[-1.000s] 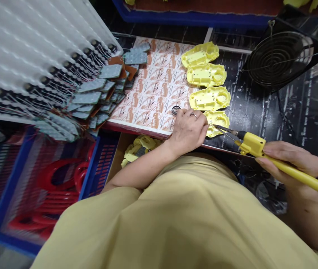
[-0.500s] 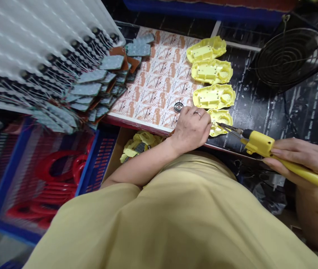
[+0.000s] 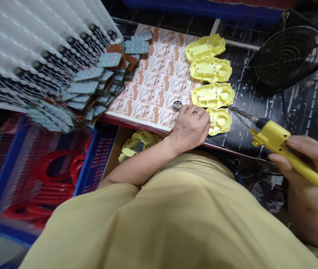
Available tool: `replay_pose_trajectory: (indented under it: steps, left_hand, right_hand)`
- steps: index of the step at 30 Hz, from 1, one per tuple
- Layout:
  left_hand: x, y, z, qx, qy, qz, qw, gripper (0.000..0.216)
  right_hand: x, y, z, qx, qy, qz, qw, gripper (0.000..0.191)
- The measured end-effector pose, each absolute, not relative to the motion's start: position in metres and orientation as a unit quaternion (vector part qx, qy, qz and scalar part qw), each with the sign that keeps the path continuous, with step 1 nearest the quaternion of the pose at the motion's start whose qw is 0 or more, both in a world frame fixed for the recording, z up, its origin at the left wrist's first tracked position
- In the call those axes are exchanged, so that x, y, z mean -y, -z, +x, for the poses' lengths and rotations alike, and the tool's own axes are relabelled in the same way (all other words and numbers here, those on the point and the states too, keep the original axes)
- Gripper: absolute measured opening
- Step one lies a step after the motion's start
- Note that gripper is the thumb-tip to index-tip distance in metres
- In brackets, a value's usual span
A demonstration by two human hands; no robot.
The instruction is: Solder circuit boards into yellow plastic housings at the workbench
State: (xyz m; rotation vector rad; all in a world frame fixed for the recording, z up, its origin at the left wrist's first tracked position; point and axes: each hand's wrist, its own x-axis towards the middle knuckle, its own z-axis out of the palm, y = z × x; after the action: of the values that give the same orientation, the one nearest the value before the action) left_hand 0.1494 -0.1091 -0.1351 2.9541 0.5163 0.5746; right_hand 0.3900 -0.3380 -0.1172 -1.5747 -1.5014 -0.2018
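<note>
My left hand (image 3: 190, 127) rests curled on the near end of a yellow plastic housing (image 3: 220, 120) at the table's front edge, holding it. My right hand (image 3: 307, 160) grips a yellow soldering iron (image 3: 277, 140). Its dark tip (image 3: 233, 109) hangs just right of the housing, apart from it. Three more yellow housings (image 3: 212, 95) lie in a row beyond. A small round black speaker (image 3: 177, 105) sits on the patterned paper by my left fingers.
A pile of grey circuit boards with wires (image 3: 91, 87) fills the left of the table, against a white blister sheet (image 3: 21, 41). A black wire-guard fan (image 3: 288, 56) stands at the right. A blue crate with red rings (image 3: 43, 175) and a box of yellow parts (image 3: 136, 144) sit below.
The soldering iron's tip has lifted off the near housing and moved right and away. My left hand stays on the housing.
</note>
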Motion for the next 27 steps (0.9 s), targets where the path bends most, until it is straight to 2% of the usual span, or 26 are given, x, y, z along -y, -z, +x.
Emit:
replay_pose_trajectory:
  steps: [3, 4, 8, 15, 19, 23, 25, 27]
  left_hand:
    - [0.109, 0.134, 0.149, -0.173, -0.183, 0.966, 0.055, 0.028]
    - [0.109, 0.133, 0.15, -0.172, -0.183, 0.966, 0.054, 0.027]
    - [0.108, 0.13, 0.149, -0.164, -0.178, 0.969, 0.046, 0.028]
    - [0.098, 0.124, 0.141, -0.159, -0.185, 0.96, 0.137, 0.025]
    - [0.089, 0.123, 0.139, -0.182, -0.189, 0.946, 0.192, 0.019]
    - [0.087, 0.123, 0.139, -0.186, -0.169, 0.949, 0.191, 0.018]
    - [0.088, 0.123, 0.139, -0.184, -0.169, 0.949, 0.192, 0.018]
    - [0.089, 0.123, 0.138, -0.184, -0.17, 0.949, 0.191, 0.019]
  right_hand:
    - [0.318, 0.117, 0.37, 0.633, 0.18, -0.593, 0.464, 0.062]
    - [0.31, 0.116, 0.364, 0.647, 0.17, -0.593, 0.449, 0.059]
    - [0.283, 0.115, 0.347, 0.703, 0.096, -0.601, 0.369, 0.02]
    - [0.265, 0.142, 0.333, 0.71, 0.123, -0.6, 0.347, 0.03]
    - [0.265, 0.135, 0.315, 0.708, 0.129, -0.596, 0.356, 0.03]
    - [0.282, 0.108, 0.316, 0.702, 0.102, -0.599, 0.372, 0.05]
    - [0.3, 0.097, 0.327, 0.674, 0.139, -0.616, 0.383, 0.066]
    - [0.32, 0.092, 0.341, 0.626, 0.166, -0.645, 0.405, 0.073]
